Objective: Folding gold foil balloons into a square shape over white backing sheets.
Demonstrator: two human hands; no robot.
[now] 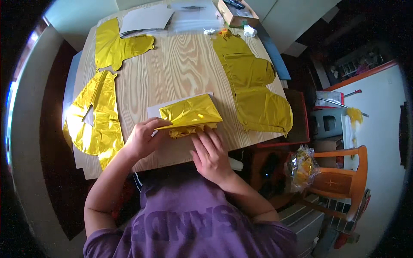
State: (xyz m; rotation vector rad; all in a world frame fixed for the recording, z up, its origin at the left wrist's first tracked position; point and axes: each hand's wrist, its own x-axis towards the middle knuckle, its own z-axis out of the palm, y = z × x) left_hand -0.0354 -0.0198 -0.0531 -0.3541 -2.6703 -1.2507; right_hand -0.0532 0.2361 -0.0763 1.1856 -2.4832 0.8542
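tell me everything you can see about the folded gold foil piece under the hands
The folded foil is shiny gold, crinkled film, flat and deflated, folded into a rough wedge with a crumpled bit along its lower edge. It lies near the front edge of the wooden table, partly over a white sheet. The left hand pinches its lower left edge; the right hand presses fingertips on its bottom edge.

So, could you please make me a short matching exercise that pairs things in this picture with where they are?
Things:
1. folded gold foil balloon
2. cardboard box
3. wooden chair
4. long flat gold balloon

Places:
a. off the table, on the person's right
b. under both hands, left hand and right hand, at the table's near edge
c. along the right side of the wooden table
d. at the table's far edge

Pairs: 1-b, 2-d, 3-a, 4-c
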